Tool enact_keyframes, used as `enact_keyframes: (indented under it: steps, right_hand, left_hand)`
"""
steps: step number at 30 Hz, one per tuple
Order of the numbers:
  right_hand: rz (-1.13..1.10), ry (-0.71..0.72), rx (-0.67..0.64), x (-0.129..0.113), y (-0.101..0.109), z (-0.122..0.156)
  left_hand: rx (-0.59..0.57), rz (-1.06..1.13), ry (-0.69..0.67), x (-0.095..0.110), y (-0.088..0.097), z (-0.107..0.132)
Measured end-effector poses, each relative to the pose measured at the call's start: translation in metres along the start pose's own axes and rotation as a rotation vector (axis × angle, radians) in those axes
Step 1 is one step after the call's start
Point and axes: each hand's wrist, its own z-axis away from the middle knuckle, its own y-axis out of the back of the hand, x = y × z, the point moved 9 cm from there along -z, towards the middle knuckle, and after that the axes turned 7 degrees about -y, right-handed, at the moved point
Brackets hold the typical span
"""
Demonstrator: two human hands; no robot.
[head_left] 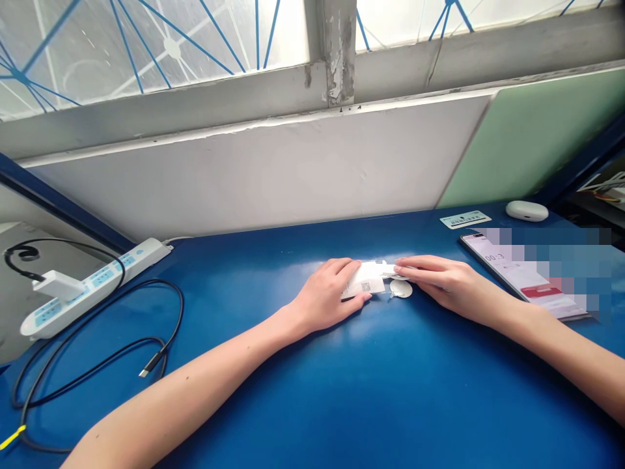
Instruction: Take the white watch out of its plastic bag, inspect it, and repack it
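Observation:
A small white packet point(367, 281) with a printed square code and a clear plastic edge lies flat on the blue tabletop. My left hand point(332, 293) grips it from the left, thumb along the near edge and fingers over the far edge. At the packet's right end, my right hand point(442, 280) is closed in a pinch on a thin white piece point(389, 270), its shape partly hidden by the fingers. Just below those fingertips lies a round white disc point(401, 289), close to the packet's clear edge.
To the right are a phone point(512, 273) with its screen lit, a printed card point(465, 219) and a white earbud case point(527, 210). On the left, a power strip point(110, 277) holds a white charger point(58, 286) with a looped black cable point(180, 306). A wall panel point(273, 176) borders the back.

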Motion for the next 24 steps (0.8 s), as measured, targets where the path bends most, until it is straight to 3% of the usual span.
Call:
enact_keyframes:
  steps: [11, 18, 24]
  right_hand:
    - [0.057, 0.02, -0.123, -0.006, -0.016, 0.002]
    - [0.089, -0.018, -0.086, -0.002, -0.008, 0.002]
    - [0.091, -0.008, -0.184, -0.012, -0.022, 0.003]
  left_hand:
    - [-0.022, 0.011, -0.012, 0.003, 0.0, -0.001]
    - [-0.017, 0.027, -0.008, 0.003, -0.001, -0.001]
    - [-0.028, 0.013, -0.023, 0.003, -0.002, 0.0]
